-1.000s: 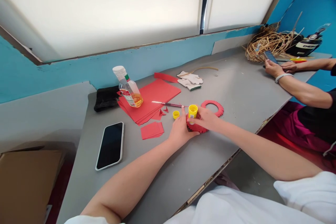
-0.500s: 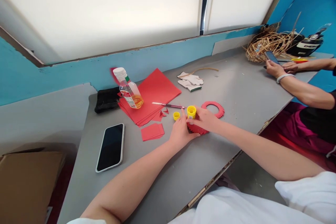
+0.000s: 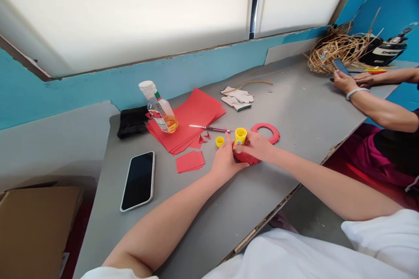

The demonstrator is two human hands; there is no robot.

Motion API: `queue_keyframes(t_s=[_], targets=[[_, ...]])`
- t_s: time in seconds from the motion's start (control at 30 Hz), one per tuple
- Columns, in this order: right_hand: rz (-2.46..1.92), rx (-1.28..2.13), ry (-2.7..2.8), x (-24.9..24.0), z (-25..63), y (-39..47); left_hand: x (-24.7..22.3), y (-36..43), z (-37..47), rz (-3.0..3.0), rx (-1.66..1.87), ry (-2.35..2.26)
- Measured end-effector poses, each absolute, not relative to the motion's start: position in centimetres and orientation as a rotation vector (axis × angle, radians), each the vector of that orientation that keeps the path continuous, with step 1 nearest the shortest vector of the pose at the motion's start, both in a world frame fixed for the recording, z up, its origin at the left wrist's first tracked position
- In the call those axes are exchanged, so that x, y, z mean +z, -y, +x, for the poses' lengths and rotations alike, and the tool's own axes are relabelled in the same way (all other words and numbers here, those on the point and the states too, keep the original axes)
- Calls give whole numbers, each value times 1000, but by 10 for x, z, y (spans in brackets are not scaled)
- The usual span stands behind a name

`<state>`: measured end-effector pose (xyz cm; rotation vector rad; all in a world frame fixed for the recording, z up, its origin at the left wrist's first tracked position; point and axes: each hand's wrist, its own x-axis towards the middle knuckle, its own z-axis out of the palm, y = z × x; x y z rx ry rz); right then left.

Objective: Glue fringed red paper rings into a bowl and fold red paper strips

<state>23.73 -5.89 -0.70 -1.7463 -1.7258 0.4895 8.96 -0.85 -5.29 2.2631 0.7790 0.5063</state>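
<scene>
My right hand (image 3: 258,144) is closed around a yellow glue stick (image 3: 240,136), held upright above a red toothed paper ring (image 3: 252,157). Spread over that ring's left side is my left hand (image 3: 225,159), its fingers apart and touching the ring. A second red toothed ring (image 3: 275,133) lies just behind my right hand. The yellow cap (image 3: 220,141) stands by my left fingertips. Behind it lies a craft knife (image 3: 209,128), beside small folded red pieces (image 3: 202,139). Small red rectangles (image 3: 190,161) are stacked left of my left hand.
Large red sheets (image 3: 196,109) lie under a tilted-looking bottle (image 3: 162,111). A phone (image 3: 138,181) is at left, a black pouch (image 3: 132,122) behind. White gloves (image 3: 237,98) lie at the back. At right, a person's hands (image 3: 345,83) hold a phone near coiled strips (image 3: 337,54).
The glue stick in my right hand has risen slightly, and more of its body shows. My left hand stays on the red ring. The view has shifted slightly.
</scene>
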Motion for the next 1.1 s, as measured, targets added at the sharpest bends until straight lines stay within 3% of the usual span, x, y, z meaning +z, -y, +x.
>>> queue_keyframes(t_s=[1.1], targets=[[-1836, 361, 1584, -12, 247, 45, -49, 10, 91, 2247, 478, -820]])
